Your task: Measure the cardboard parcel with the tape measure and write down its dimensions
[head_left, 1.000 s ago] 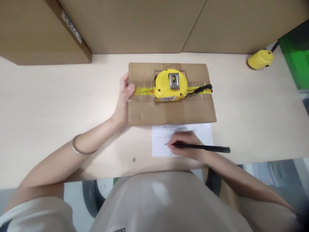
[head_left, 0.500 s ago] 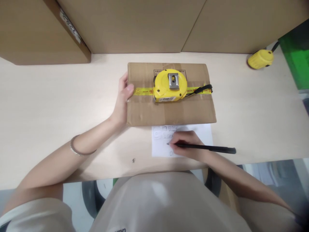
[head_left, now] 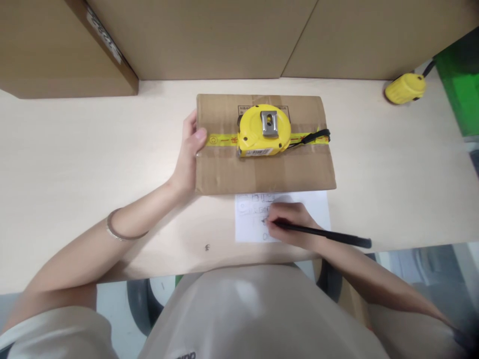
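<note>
My left hand grips the left end of a small cardboard box, thumb on top, the other fingers partly hidden behind it. Yellow printed tape runs across the box. On top lies a yellow tape measure with a metal clip and a black wrist strap. Below the box, my right hand is closed around a black pen, its tip at a white sheet of paper. Handwritten marks show on the sheet, whose upper edge meets the box's front edge.
Large cardboard boxes stand along the back of the pale table. A second yellow tape measure sits at the back right, near a green surface. The table's front edge runs close to my body.
The pen has tilted, its rear end now lower and farther right, and its tip has shifted slightly right on the paper. My left hand and the box keep their places.
</note>
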Demonstrator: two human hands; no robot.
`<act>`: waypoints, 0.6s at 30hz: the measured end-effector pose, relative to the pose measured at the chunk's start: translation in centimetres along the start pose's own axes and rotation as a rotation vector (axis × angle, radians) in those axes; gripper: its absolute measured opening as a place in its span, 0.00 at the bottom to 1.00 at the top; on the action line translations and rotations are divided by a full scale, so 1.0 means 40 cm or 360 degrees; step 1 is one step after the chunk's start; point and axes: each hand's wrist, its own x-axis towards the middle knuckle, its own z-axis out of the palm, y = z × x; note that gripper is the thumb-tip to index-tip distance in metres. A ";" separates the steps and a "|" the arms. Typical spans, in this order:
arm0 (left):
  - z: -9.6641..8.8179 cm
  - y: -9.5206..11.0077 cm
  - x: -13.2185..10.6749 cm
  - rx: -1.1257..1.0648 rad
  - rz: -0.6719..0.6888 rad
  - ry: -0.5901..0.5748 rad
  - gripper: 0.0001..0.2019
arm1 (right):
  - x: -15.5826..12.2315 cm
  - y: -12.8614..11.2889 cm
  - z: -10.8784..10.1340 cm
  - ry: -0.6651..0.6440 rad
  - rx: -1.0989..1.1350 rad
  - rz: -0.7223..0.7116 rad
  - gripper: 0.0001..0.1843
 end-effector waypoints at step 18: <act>-0.001 -0.003 0.004 -0.0025 -0.0029 0.0028 0.17 | -0.002 0.010 0.001 -0.0175 0.0032 -0.0111 0.08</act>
